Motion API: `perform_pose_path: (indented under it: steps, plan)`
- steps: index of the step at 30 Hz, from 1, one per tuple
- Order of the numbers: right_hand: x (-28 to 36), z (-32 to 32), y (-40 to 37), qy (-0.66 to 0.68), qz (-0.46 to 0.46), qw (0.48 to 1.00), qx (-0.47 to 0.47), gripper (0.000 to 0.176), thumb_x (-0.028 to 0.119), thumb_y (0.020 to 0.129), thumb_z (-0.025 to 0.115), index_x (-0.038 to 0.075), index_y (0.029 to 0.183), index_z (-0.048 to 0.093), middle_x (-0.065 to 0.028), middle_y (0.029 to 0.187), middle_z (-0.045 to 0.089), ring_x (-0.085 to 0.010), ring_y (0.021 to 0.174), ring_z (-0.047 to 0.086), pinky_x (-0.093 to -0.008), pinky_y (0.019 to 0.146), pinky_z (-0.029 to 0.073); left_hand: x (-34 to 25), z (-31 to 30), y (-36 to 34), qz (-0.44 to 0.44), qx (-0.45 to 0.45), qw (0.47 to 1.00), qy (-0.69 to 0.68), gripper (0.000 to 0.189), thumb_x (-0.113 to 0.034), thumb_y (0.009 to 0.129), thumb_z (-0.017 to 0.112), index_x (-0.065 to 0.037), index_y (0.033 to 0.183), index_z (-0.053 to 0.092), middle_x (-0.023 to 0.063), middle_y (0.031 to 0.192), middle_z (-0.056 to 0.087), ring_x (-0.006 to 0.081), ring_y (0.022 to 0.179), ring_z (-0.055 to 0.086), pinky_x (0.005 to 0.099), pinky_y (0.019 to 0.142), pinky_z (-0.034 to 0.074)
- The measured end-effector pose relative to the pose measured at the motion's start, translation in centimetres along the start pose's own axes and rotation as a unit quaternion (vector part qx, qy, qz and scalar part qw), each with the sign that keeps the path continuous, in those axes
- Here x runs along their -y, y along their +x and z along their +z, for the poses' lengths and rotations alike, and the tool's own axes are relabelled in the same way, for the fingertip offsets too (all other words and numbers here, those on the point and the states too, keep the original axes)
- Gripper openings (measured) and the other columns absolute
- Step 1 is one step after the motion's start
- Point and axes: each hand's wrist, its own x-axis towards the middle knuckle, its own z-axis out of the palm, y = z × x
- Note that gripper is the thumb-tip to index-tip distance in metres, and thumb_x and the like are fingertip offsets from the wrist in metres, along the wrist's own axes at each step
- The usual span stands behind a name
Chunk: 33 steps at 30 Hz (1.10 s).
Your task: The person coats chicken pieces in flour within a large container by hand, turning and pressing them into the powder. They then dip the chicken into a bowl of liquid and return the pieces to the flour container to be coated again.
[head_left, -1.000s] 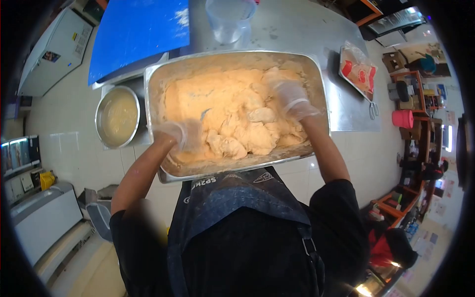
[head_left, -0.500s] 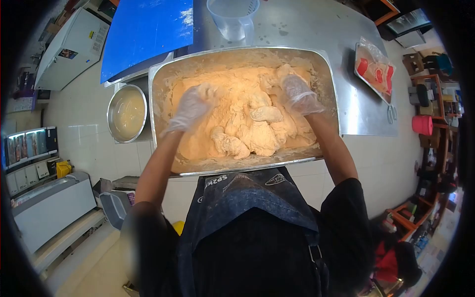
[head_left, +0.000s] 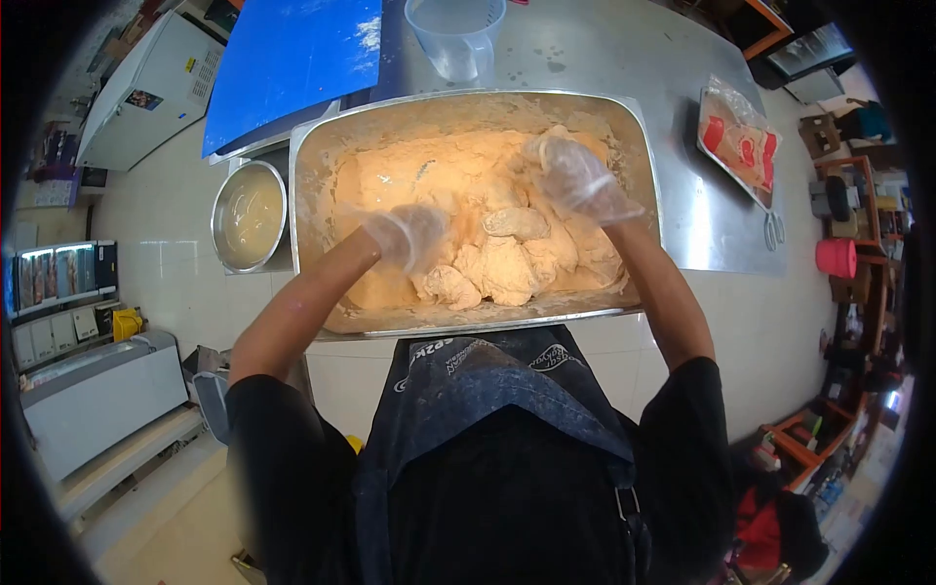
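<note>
Coated pieces (head_left: 502, 273), mid-frame in tray (head_left: 643, 146), probably soft, light; best cupped underneath. Left hand (head_left: 408, 236), right hand (head_left: 575, 177) over flour (head_left: 390, 166); blurred, cannot tell grip.

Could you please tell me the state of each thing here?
Deep rectangular metal tray, open, holding orange powder
Lumpy powder-coated pieces, heaped
Round metal bowl, open, holding pale liquid
Clear plastic jug, upright, open
Flat blue panel, dusted with white powder
Left hand, gloved, grip unclear
Right hand, gloved, grip unclear
</note>
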Motion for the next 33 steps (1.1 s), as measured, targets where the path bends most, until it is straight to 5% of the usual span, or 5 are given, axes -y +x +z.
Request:
perform_pose_path:
  steps: [12,14,20,29,33]
  plan:
    - [7.3,0.5,0.5,-0.271,-0.021,0.915,0.299,0.026,0.016,0.080,0.052,0.003,0.102,0.058,-0.0094,0.088,0.061,-0.0240,0.076,0.057,-0.0311,0.073,0.048,2.7,2.1,-3.7,-0.073,-0.179,0.972,-0.136,0.027,-0.019,0.080,0.059,-0.002,0.101,0.057,0.0095,0.089,0.063,0.0230,0.072,0.060,0.0327,0.070,0.050]
    - [8.3,-0.8,0.5,-0.295,-0.036,0.910,0.290,0.027,0.017,0.079,0.053,0.003,0.100,0.059,-0.0092,0.088,0.061,-0.0239,0.076,0.057,-0.0313,0.074,0.048,3.5,5.2,-1.9,-0.025,-0.232,0.683,-0.692,0.034,-0.030,0.078,0.060,-0.003,0.099,0.058,0.0115,0.088,0.062,0.0250,0.072,0.060,0.0352,0.072,0.049]
    - [5.5,-4.9,-2.0,0.108,0.350,0.926,0.089,0.029,0.019,0.080,0.054,0.003,0.104,0.057,-0.0124,0.095,0.060,-0.0241,0.087,0.056,-0.0338,0.080,0.044,-2.0,-0.2,0.0,-0.039,-0.004,0.998,-0.043,0.038,-0.035,0.083,0.054,-0.007,0.108,0.055,0.0109,0.096,0.061,0.0247,0.088,0.057,0.0334,0.085,0.045]
    - [2.5,-1.3,-4.5,-0.257,0.072,0.954,0.139,0.033,0.023,0.079,0.058,0.005,0.106,0.055,-0.0116,0.104,0.056,-0.0239,0.095,0.054,-0.0347,0.086,0.042,5.6,6.0,-1.9,0.005,-0.180,0.667,-0.723,0.026,-0.024,0.081,0.060,-0.004,0.098,0.060,0.0095,0.091,0.062,0.0177,0.082,0.059,0.0308,0.074,0.050]
    - [1.0,0.8,-4.9,-0.226,-0.035,0.974,0.004,0.027,0.022,0.079,0.054,0.002,0.096,0.058,-0.0145,0.082,0.059,-0.0279,0.076,0.056,-0.0377,0.072,0.046,4.1,1.6,-4.9,-0.059,-0.176,0.899,-0.397,0.026,-0.014,0.079,0.062,-0.001,0.101,0.057,0.0092,0.096,0.060,0.0143,0.086,0.058,0.0277,0.076,0.051]
